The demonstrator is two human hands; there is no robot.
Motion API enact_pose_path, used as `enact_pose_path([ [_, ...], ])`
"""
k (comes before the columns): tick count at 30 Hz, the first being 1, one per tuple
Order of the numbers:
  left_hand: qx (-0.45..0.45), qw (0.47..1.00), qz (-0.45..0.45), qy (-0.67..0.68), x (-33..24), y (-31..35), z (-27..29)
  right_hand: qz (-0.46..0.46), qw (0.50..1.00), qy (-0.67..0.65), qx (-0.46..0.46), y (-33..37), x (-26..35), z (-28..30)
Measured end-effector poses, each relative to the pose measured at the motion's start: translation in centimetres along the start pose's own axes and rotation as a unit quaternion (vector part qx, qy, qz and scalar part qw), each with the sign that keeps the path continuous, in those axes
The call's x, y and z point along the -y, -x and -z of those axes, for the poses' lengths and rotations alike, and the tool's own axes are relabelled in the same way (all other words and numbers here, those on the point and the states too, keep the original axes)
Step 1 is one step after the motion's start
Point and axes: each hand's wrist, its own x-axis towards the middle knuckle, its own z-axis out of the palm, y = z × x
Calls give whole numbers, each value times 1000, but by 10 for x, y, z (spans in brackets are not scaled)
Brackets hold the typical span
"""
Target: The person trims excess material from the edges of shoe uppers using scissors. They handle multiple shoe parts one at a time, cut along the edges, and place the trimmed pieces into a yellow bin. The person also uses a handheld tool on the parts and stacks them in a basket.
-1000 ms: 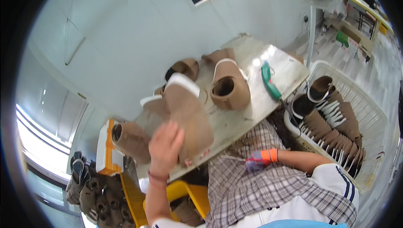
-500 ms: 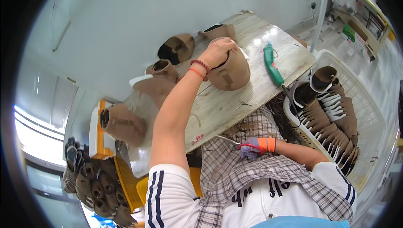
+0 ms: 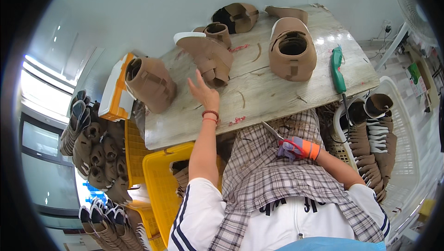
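Observation:
My left hand (image 3: 204,92) reaches over the table, fingers spread, holding nothing. Just beyond its fingertips lies a brown shoe upper (image 3: 210,59) with a white edge. My right hand (image 3: 296,149), in a grey and orange glove, rests by my lap, closed on red-handled scissors (image 3: 273,130), blades pointing up and left. To the right of my left hand, another brown shoe upper (image 3: 293,59) stands with its opening showing. A third brown upper (image 3: 150,86) sits at the table's left edge.
More uppers (image 3: 238,17) line the back of the wooden table (image 3: 259,98). A green corded tool (image 3: 338,70) lies on its right side. Below are a white basket (image 3: 407,154) of stacked uppers, a yellow crate (image 3: 157,177), and heaped uppers at left.
My left hand has let go of the upper on the right, which now stands on the table, and has moved left toward another upper. The view has shifted. My right hand keeps the scissors.

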Motion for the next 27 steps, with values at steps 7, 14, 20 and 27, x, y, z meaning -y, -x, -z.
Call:
enact_pose_path([
  [7, 17, 986, -138, 92, 50, -29, -7, -10, 998, -1, -55, 5, 3, -7],
  [14, 88, 976, -165, 114, 62, -24, 34, 12, 997, 12, -71, 0, 3, -13],
  [20, 180, 955, -137, 193, 39, -32, 4, 3, 996, 20, -84, -5, -4, -15],
  [27, 49, 981, -146, 114, 9, -26, -22, -9, 995, 39, -91, -9, 2, -16],
])
